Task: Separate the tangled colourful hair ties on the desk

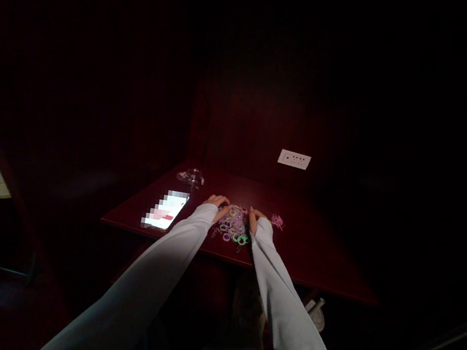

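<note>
The pile of small coloured rings (232, 222) lies on the dark red table (313, 258), directly between the two hands and spilling a little toward the person. The left hand (220, 204) rests at its left edge and the right hand (254, 216) at its right, apart from each other; whether the fingers of either pinch a piece, I cannot tell. A pink cluster (278, 222) sits just right of the right hand, and a lit phone (168, 212) lies left of the left hand
</note>
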A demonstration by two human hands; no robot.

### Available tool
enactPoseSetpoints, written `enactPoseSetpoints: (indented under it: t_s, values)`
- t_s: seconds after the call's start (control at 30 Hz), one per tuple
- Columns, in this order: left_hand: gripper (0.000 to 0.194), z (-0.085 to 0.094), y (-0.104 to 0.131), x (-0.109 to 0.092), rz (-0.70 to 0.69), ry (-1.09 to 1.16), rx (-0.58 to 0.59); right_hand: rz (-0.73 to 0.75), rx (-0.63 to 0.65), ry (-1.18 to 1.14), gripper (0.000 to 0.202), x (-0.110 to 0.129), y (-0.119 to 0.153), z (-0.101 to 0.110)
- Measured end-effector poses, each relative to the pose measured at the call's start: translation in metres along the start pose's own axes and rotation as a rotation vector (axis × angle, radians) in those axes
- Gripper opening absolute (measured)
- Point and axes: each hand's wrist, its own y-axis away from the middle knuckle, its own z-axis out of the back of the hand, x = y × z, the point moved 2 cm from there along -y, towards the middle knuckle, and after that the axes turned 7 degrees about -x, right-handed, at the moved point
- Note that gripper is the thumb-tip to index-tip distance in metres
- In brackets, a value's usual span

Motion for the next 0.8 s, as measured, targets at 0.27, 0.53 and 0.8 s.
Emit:
enactPoseSetpoints:
  t_s: [0.27, 0.53, 0.8]
  values:
    - [0.011, 0.0054, 0.0008, -0.0071, 0.032, -0.014, 0.026, -0.012, 0.126, 0.056, 0.041, 0.0051, 0.0017, 0.0023]
    - [0.013, 0.005, 0.0021, -0.0076, 0.033, -0.003, 0.01, -0.017, 0.17, 0.063, 0.031, 0.0029, 0.0029, -0.004]
    - [0.011, 0.0017, 0.0017, -0.0041, 0.001, 0.006, -0.029, 0.012, 0.197, 0.057, 0.043, 0.0064, 0.0031, -0.004]
